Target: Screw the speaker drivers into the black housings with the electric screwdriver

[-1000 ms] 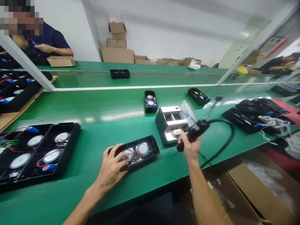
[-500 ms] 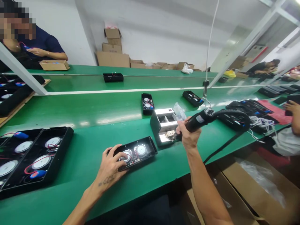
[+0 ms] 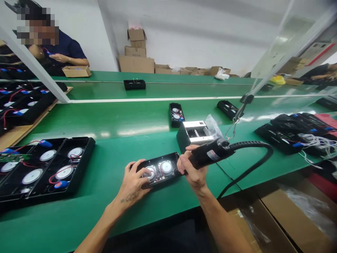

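Observation:
My left hand (image 3: 137, 179) grips the left end of a black speaker housing (image 3: 160, 181), its fingers reaching over the near speaker. Two round white-backed speakers and some wiring lie inside the housing, which rests tilted on the green bench. In my right hand (image 3: 193, 168) is a black electric screwdriver (image 3: 209, 153), fingers wrapped round its body. The tool's tip is hidden behind my hand, near the housing's right end. A cable runs from its back, and a wire hook holds it from above. Just behind stands a screw feeder box (image 3: 196, 131) with a silver top.
At the left lie black housings (image 3: 63, 165) with speakers and blue batteries. Single housings (image 3: 177, 114) sit farther back. More housings and white cables (image 3: 318, 144) are at the right. A person (image 3: 65, 49) sits across the bench. Cardboard boxes (image 3: 292, 203) stand below the bench's right edge.
My right hand has carried the screwdriver left from the screw feeder to the housing's right end. The left hand keeps its grip on the housing. The view has turned slightly.

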### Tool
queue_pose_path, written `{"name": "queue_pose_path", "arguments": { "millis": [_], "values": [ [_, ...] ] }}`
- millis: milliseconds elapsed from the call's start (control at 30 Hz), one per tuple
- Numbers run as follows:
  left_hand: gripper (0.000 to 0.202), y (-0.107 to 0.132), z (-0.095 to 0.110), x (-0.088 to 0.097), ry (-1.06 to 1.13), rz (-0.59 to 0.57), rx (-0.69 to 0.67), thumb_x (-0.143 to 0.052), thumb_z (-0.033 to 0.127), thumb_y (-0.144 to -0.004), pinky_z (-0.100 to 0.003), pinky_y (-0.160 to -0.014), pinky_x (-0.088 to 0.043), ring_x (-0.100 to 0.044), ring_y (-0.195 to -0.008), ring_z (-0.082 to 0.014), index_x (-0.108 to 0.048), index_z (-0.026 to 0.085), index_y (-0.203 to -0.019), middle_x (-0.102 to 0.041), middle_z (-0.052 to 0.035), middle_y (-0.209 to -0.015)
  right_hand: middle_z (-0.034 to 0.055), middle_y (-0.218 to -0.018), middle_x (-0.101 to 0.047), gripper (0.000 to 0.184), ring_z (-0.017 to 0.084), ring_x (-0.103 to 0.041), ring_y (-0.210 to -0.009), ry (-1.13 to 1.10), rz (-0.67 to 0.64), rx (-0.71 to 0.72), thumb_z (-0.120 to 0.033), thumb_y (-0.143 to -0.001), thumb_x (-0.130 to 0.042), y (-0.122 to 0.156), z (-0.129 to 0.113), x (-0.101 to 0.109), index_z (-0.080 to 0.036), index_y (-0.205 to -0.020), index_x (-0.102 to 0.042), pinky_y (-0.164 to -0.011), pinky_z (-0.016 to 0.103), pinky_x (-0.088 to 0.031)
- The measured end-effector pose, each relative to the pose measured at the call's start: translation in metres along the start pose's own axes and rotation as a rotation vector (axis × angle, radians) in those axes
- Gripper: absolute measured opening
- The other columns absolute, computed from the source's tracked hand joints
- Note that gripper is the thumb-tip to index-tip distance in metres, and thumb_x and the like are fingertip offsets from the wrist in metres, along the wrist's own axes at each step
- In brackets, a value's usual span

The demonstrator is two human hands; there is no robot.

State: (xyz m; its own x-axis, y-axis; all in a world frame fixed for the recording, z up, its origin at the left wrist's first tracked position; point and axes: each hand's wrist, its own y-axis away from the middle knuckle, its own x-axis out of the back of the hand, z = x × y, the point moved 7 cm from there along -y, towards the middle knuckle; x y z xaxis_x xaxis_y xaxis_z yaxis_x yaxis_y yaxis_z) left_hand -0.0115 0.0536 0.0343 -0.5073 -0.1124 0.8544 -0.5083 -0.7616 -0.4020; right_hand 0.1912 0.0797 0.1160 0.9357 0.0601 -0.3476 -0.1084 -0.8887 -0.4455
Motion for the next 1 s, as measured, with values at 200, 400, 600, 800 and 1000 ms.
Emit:
{"name": "queue_pose_path", "arguments": {
  "millis": [200, 400, 600, 800, 1000],
  "values": [
    [0.013, 0.0, 0.0, 0.0, 0.0, -0.012, 0.007, -0.085, 0.023, -0.074, -0.061, -0.107, -0.033, -0.049, -0.137, -0.0393, -0.074, 0.026, -0.081, -0.076, -0.0024, -0.106, -0.0119, -0.058, -0.05, 0.026, 0.007, -0.047, -0.041, 0.024, -0.02, -0.018, -0.022, -0.091, -0.071, 0.0, 0.006, -0.002, -0.025, -0.112, -0.055, -0.043, 0.022, -0.041],
    [0.013, -0.001, 0.0, 0.0, 0.006, -0.019, 0.014, -0.085, 0.023, -0.073, -0.061, -0.107, -0.033, -0.048, -0.138, -0.0398, -0.074, 0.026, -0.079, -0.076, -0.0024, -0.105, -0.0124, -0.057, -0.051, 0.024, 0.007, -0.046, -0.04, 0.035, -0.033, -0.028, -0.023, -0.091, -0.071, 0.005, 0.014, -0.006, -0.026, -0.105, -0.052, -0.043, 0.022, -0.04],
    [0.014, -0.003, 0.001, 0.001, 0.035, -0.013, 0.031, -0.085, 0.022, -0.074, -0.06, -0.105, -0.032, -0.049, -0.136, -0.04, -0.071, 0.025, -0.075, -0.076, -0.0001, -0.1, -0.0111, -0.06, -0.049, 0.023, 0.007, -0.044, -0.041, 0.136, -0.08, -0.049, -0.028, -0.09, -0.072, 0.013, 0.017, -0.01, -0.026, -0.096, -0.05, -0.042, 0.023, -0.038],
    [0.013, -0.002, 0.0, 0.0, 0.037, -0.023, 0.048, -0.084, 0.024, -0.075, -0.061, -0.106, -0.031, -0.049, -0.137, -0.0394, -0.071, 0.025, -0.073, -0.075, -0.001, -0.099, -0.0107, -0.059, -0.049, 0.018, 0.007, -0.044, -0.042, 0.218, -0.143, -0.007, -0.023, -0.09, -0.068, 0.019, 0.019, -0.019, -0.026, -0.097, -0.052, -0.044, 0.024, -0.039],
    [0.012, -0.001, -0.004, -0.002, 0.004, -0.007, 0.027, -0.085, 0.026, -0.074, -0.062, -0.108, -0.033, -0.05, -0.135, -0.0389, -0.073, 0.027, -0.075, -0.075, -0.001, -0.101, -0.0108, -0.06, -0.053, 0.044, 0.01, -0.048, -0.045, 0.138, -0.054, 0.039, -0.034, -0.085, -0.076, 0.004, -0.005, 0.003, -0.027, -0.121, -0.052, -0.045, 0.024, -0.041]
  ]
}}
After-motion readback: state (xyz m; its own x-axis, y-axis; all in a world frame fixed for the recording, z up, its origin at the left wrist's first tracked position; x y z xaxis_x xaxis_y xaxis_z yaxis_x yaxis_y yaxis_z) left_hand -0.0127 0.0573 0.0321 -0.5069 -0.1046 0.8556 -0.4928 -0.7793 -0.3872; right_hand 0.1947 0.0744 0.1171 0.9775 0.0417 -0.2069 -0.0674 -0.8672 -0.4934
